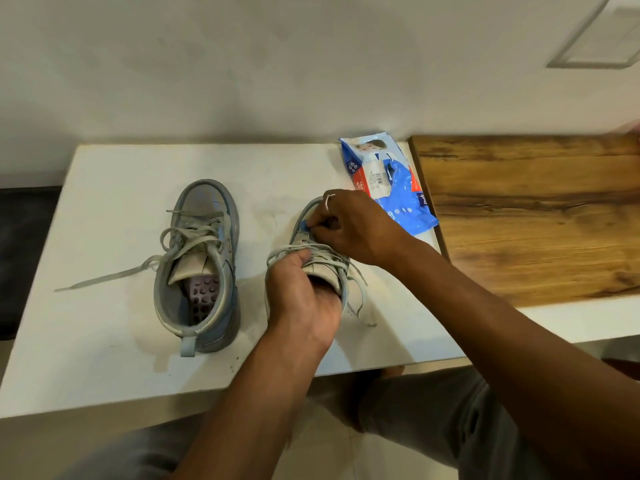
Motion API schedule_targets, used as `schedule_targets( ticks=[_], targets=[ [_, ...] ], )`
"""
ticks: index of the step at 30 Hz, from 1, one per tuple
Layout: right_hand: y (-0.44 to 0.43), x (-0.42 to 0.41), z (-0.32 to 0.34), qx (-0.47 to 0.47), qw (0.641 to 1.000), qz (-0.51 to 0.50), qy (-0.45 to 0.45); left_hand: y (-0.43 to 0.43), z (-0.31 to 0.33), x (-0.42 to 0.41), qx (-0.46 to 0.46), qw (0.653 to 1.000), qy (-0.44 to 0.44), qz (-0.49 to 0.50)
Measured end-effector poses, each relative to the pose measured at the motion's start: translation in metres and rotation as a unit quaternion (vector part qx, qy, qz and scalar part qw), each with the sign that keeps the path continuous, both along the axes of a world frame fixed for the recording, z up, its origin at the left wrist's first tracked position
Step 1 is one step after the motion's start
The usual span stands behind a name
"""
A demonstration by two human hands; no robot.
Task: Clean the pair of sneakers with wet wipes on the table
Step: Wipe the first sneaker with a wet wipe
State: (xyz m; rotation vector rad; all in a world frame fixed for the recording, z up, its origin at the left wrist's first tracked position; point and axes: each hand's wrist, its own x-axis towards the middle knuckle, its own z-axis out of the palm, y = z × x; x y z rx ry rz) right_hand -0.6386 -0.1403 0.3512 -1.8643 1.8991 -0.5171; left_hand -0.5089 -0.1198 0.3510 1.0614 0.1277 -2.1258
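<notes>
Pale wall [242,64] backs a white tabletop [121,341], and a wooden slab [530,216] butts against the tabletop's right edge. On the left of the tabletop the free sneaker [197,265] stands upright, grey-blue, toe toward the wall, with one lace [104,277] trailing out to the left and a purple perforated insert [204,289] inside it. Near it on the right is the held sneaker [325,268], also toe toward the wall. A blue wet wipes pack [391,188] lies beyond it, beside the slab. The left hand [304,299] grips the held sneaker at its tongue and collar. The right hand [346,226], a ring on one finger, pinches a small blue piece [304,226] against the toe area; what that piece is cannot be told.
</notes>
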Motion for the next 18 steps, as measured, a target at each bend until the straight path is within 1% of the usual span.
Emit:
schedule_targets(
  ticks=[2,4,6,7,9,11,12,14,15,16,18],
  targets=[
    [-0.002,-0.006,0.0,0.009,1.0,0.008,0.013,0.0,-0.003,0.0,0.0,1.0,0.003,0.003],
    [-0.006,-0.016,-0.005,-0.045,0.997,-0.029,0.058,0.0,-0.003,0.0,0.009,1.0,-0.006,0.002],
    [-0.008,-0.019,-0.007,-0.08,0.993,-0.05,0.066,0.0,-0.003,0.0,0.012,1.0,-0.009,0.001],
    [-0.009,-0.017,-0.007,-0.075,0.995,-0.034,0.063,0.0,-0.002,0.0,0.013,1.0,-0.008,0.002],
    [-0.008,-0.009,-0.005,-0.052,0.997,0.032,0.05,0.0,-0.001,0.0,0.014,1.0,-0.01,0.006],
    [-0.006,-0.005,-0.005,-0.062,0.992,0.084,0.064,0.0,-0.001,-0.001,0.015,1.0,-0.007,0.013],
    [-0.007,-0.008,-0.007,-0.081,0.989,0.088,0.09,0.0,-0.001,-0.001,0.018,1.0,-0.008,0.015],
    [-0.011,-0.019,-0.01,-0.108,0.982,0.053,0.147,0.0,-0.001,-0.001,0.022,1.0,-0.012,0.013],
    [-0.012,-0.023,-0.01,-0.115,0.98,0.035,0.161,0.0,-0.001,-0.001,0.022,1.0,-0.011,0.012],
    [-0.013,-0.024,-0.009,-0.12,0.979,0.03,0.161,0.0,0.0,0.0,0.021,1.0,-0.009,0.012],
    [-0.012,-0.013,-0.007,-0.122,0.98,0.065,0.14,0.0,0.001,-0.001,0.019,1.0,-0.001,0.017]
  ],
)
